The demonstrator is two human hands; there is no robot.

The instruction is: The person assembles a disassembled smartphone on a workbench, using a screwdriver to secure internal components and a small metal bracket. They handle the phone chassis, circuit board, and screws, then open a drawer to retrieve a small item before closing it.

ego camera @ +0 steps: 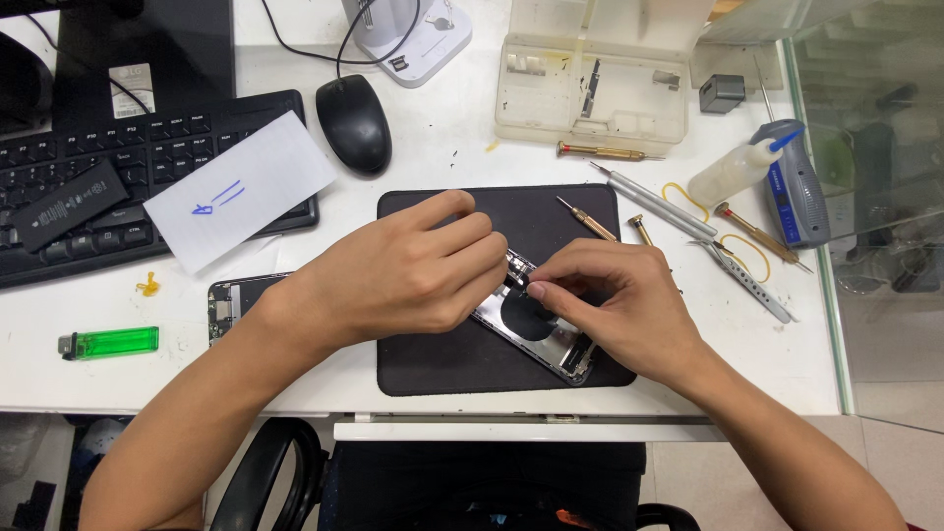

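A head-worn camera looks straight down at a white workbench [442, 138] where two bare hands meet over an opened phone [536, 334], its back removed and its inner parts showing. The phone lies slanted on a black mat [442, 369] at the centre of the view, probably to keep it from sliding and to catch small parts. The left hand [393, 280] comes in from seven o'clock and covers the phone's upper end, its fingers curled close together, seemingly steadying it. The right hand [619, 305] comes in from five o'clock, thumb and forefinger pinched at the phone's top corner; what they grip is too small to tell. At two o'clock from the mat, within the right hand's reach, lie several slim screwdrivers [600, 150], tweezers [752, 280], a small squeeze bottle [733, 172] and a clear plastic parts box [590, 74]. At ten o'clock sit a black keyboard [147, 147] with a slip of paper [241, 192] on it, and a black mouse [354, 123]. A green lighter [108, 342] lies at nine o'clock, and a second device [231, 300] is partly hidden under the left wrist.
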